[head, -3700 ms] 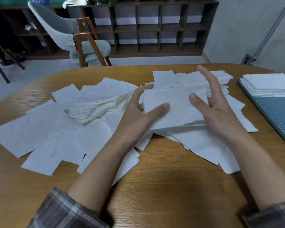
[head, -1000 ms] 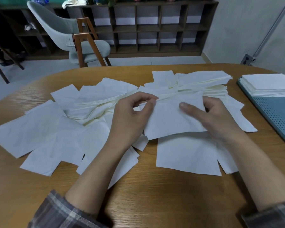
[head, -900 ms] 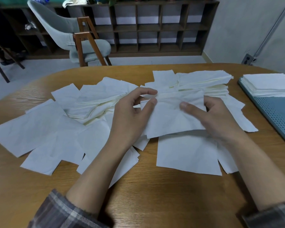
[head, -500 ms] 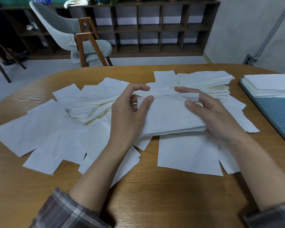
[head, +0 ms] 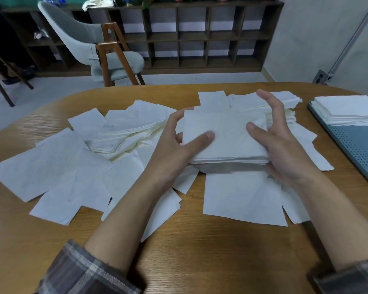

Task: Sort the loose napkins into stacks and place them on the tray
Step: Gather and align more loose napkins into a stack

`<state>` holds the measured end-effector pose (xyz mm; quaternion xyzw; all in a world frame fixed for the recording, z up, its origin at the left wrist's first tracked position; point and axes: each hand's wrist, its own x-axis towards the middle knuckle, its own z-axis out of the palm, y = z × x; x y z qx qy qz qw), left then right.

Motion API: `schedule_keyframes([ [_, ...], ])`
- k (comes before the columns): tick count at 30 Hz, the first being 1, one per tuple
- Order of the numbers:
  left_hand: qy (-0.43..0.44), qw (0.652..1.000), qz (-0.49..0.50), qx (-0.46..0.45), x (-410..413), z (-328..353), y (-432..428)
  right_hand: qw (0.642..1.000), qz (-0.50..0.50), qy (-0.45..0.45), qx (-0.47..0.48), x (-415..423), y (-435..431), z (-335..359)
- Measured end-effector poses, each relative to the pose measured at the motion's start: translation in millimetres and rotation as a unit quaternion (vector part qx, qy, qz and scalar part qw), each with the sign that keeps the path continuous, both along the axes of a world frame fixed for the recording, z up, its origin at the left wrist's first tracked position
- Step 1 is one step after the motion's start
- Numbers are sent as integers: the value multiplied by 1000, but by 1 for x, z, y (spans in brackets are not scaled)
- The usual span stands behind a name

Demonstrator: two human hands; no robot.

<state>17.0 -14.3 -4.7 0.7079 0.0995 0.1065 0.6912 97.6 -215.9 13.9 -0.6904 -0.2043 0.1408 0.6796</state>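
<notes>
Squaring up looks to be the step in hand: a held stack (head: pixel 227 134) of white napkins sits raised a little above the table (head: pixel 200 257), shadowing the flat napkin (head: pixel 242 196) at its 6 o'clock. The left hand (head: pixel 176 145) grips the stack's 9 o'clock edge, thumb laid across the top sheet and fingers tucked out of sight beneath. The right hand (head: pixel 283 151) closes on the 3 o'clock edge, thumb on top, palm against the side, forefinger lifted free above the far corner; its other fingers are hidden under the paper. Holding from both sides likely keeps the thin sheets from sliding while the edges are evened.

Loose napkins (head: pixel 51 166) spread from 7 to 10 o'clock, lapping over each other, with a slumped pile (head: pixel 132 128) at 9 o'clock and an untidy heap (head: pixel 291 100) at 1 o'clock behind the right hand. The tray (head: pixel 357 149) lies at 3 o'clock, well apart, carrying a finished stack (head: pixel 348 111) at its far end, so the bare part nearer the person seems the natural spot for this one. Beyond the table, at 11 o'clock, a chair (head: pixel 89 37) stands before a shelf unit (head: pixel 200 39).
</notes>
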Motion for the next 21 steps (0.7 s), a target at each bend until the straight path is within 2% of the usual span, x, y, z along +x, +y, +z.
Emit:
schedule_keyframes([
  [2,-23,997,33,66,-1,-4,2,999,37,26,24,1,-2,-1],
  [6,-49,994,40,93,-1,-7,4,993,111,10,24,4,-8,-4],
  [11,-72,983,32,165,1,-11,-3,991,25,-112,-75,6,-7,-12],
  [15,-161,918,124,341,2,-18,-12,977,-36,-180,-112,11,-7,-17],
  [17,-182,913,54,361,-1,-18,-16,973,-48,-199,-111,13,-6,-19],
  [19,-122,916,-76,376,-3,-20,-19,971,-45,-206,-111,14,-6,-21],
  [21,-59,881,-152,444,-3,-27,-23,970,-44,-209,-112,14,-6,-21],
])
